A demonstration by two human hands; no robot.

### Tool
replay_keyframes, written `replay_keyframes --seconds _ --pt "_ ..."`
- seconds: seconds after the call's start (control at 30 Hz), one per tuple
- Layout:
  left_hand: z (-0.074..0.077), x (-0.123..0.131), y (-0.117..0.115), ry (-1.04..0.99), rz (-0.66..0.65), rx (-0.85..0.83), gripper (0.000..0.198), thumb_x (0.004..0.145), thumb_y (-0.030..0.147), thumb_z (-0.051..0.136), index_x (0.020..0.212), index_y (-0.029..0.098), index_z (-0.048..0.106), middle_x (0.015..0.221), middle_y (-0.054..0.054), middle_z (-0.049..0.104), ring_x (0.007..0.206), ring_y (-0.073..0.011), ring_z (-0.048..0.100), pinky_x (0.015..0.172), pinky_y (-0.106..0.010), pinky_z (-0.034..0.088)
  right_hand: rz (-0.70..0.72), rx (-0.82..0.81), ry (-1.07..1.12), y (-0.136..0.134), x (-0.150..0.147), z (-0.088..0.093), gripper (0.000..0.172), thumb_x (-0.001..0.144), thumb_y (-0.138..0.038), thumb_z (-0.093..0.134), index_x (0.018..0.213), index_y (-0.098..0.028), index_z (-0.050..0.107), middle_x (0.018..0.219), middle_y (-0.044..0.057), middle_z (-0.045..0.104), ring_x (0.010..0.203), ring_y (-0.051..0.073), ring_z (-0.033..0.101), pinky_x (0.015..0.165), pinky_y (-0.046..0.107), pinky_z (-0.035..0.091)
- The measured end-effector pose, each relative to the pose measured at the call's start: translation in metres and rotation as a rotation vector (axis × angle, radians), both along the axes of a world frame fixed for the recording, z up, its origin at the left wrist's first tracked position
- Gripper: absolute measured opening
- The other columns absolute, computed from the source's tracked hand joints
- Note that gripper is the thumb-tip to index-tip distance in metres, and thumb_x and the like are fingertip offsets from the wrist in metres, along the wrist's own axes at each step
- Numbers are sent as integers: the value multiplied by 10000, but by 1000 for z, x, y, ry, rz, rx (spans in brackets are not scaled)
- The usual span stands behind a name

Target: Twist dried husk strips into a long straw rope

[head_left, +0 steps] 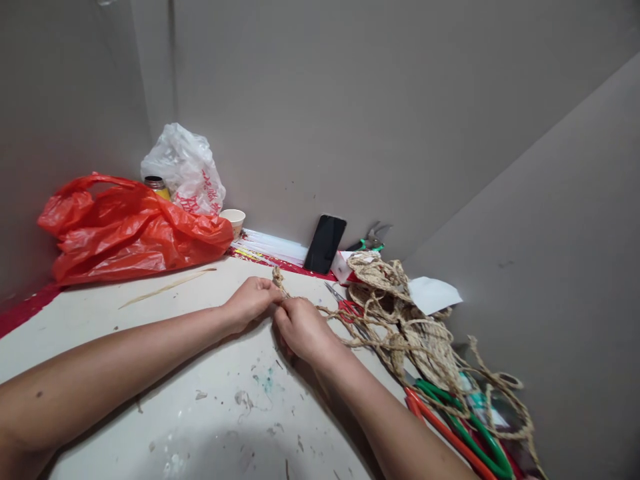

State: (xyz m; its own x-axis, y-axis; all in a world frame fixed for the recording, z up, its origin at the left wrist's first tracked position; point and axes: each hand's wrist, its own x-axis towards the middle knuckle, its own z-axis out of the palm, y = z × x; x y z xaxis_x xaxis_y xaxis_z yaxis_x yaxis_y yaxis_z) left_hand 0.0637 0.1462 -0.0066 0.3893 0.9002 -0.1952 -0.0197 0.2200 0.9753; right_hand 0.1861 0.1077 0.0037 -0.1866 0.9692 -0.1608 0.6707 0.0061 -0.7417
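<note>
Head view: my hands meet on the table [150,373].
Left hand [250,301]: fingers pinching the braided rope [280,283].
Right hand [300,328]: fingers pinching the same rope, beside the rope pile [405,313].

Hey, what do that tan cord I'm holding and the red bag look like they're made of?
The cord, pinched by the left hand and the right hand, looks like twisted natural fibre, perhaps straw or jute: matte tan, rough, with stray strands. The red bag looks like thin plastic film: glossy and crinkled into sharp folds.
</note>
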Motion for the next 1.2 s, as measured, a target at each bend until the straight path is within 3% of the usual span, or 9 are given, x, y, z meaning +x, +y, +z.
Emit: replay_keyframes --seconds 0.17,0.33,0.43,0.5,0.57,0.73,0.83,0.97,1.2 --pt "1 0 0 -39 -7 -21 65 621 127 567 621 148 505 438 65 473 351 -26 293 393 -194 179 73 245 -487 -12 -4 13 278 853 -231 387 707 -152 610 744 152 663 643 214 564 558 301 291" --pt "8 -9 10 -61 -94 -99 84 623 149 578 701 136 547 621 -8 639 308 -14 243 347 -214 104 424 22 -320 -26 10 44 312 830 -352 487 580 -170 537 559 29 589 483 117 453 477 241 263" --pt "12 -15 16 -81 -186 -169 103 611 146 594 701 132 544 622 -4 635 310 -6 202 347 -206 71 155 107 -93 -14 26 49 404 861 -420 425 551 -171 492 480 -1 527 454 108 439 471 227 296" --pt "14 -17 18 -91 -228 -200 121 610 146 609 708 128 541 626 -6 637 322 0 187 356 -195 58 -130 277 25 -1 33 40 396 858 -445 422 595 -165 519 501 0 528 476 117 454 485 232 323" --pt "13 -17 19 -101 -245 -213 134 616 147 612 726 127 539 631 -5 637 328 3 179 359 -189 53 -221 306 138 11 33 26 359 829 -461 471 670 -153 566 583 16 572 528 127 488 507 234 349" --pt "7 -16 21 -103 -242 -201 149 621 139 596 754 135 528 606 -1 619 325 -1 225 357 -180 75 -108 -137 590 19 15 -3 362 775 -488 561 679 -139 557 618 32 582 539 111 525 529 227 411" --pt "5 -15 20 -89 -229 -172 169 624 137 586 780 138 522 584 6 607 328 -10 259 352 -177 98 -116 -367 776 17 10 -1 356 749 -480 602 665 -146 513 558 -14 517 394 45 386 394 175 322" --pt "10 -14 17 -47 -205 -152 221 637 143 583 836 167 490 513 48 564 317 -16 229 353 -176 99 -79 -467 718 19 17 6 324 764 -450 597 671 -158 493 474 -92 335 357 15 163 322 143 78" --pt "13 -18 18 -8 -317 -53 248 667 192 608 876 162 478 596 16 608 339 -19 286 382 -195 114 34 -571 633 24 27 5 330 785 -489 554 701 -176 494 437 -119 250 360 29 90 308 154 58"
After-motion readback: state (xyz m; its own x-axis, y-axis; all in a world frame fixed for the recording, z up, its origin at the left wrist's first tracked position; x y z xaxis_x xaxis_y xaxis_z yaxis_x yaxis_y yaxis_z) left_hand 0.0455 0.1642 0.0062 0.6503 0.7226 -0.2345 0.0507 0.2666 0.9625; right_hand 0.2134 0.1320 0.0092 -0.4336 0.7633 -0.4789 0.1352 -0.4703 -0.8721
